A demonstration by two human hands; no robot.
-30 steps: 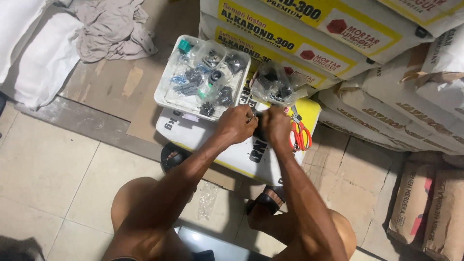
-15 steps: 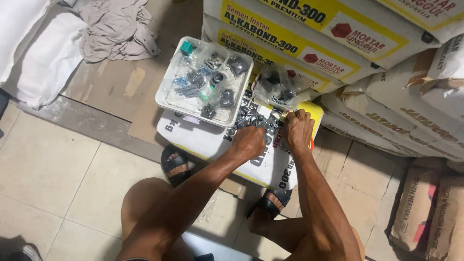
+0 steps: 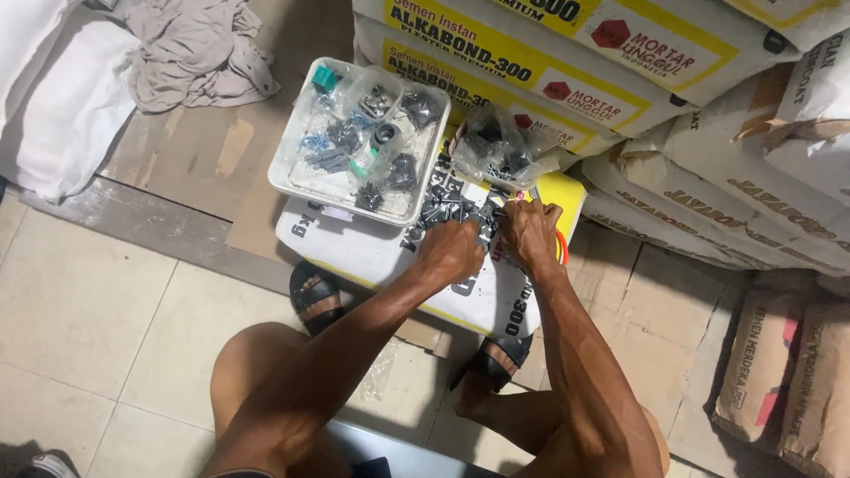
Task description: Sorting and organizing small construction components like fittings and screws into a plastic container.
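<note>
Head view, looking straight down: the left hand (image 3: 450, 250) lies knuckles up with its fingers curled down into a heap of small grey fittings (image 3: 456, 212), and whether it has closed on any of them I cannot tell, since the back of the hand hides the fingertips. Just beside it the right hand (image 3: 529, 232) is likewise bent over the far edge of the same heap, fingers drawn together as if pinching, though what they pinch is hidden.

The fittings sit in a loose pile on top of a flat white sack (image 3: 381, 252) that serves as a work surface. They look like small, hard, dark grey pieces, all much alike; too small here to tell their exact form. I would judge them light and stiff, not fragile, but apt to scatter or roll, so best taken one at a time between thumb and forefinger.

Touching the heap on its far side lies a clear plastic bag (image 3: 500, 146) holding more dark pieces. To the left, a shallow white tray (image 3: 285, 173) rests on the sack, filled with small bagged hardware. Behind stand stacked yellow-banded sacks (image 3: 620, 80); a grey rag (image 3: 199, 53) lies well apart.
</note>
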